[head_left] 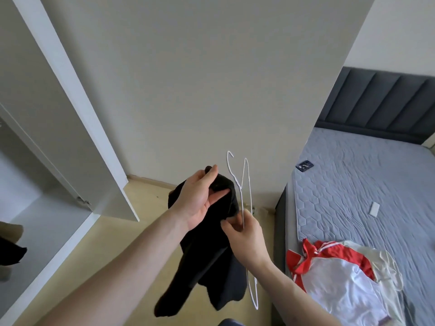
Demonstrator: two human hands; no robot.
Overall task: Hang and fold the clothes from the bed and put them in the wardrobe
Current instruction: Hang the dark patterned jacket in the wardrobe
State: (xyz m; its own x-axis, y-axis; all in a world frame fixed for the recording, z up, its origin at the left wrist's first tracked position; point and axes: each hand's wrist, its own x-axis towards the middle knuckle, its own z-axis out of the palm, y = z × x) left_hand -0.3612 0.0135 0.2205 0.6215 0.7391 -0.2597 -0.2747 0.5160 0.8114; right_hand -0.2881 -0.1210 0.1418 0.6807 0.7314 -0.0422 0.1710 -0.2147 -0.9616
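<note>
Left hand [200, 196] grips soft black garment [207, 260] at its top. At four o'clock, right hand [247, 234] pinches thin white wire hanger [243, 184]; quilted bed [353, 180] at three o'clock.

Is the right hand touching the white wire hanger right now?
Touching. The head view shows the right hand pinching the white wire hanger at its thin frame, beside the black garment held up by the left hand.

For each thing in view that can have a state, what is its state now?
Black garment: held up, hanging, not on the hanger.
Hanger: held upright, bare.
Left hand: grips the garment's top.
Right hand: pinches the hanger.
Wardrobe door: open.
Red and white clothes: crumpled on the bed.
</note>
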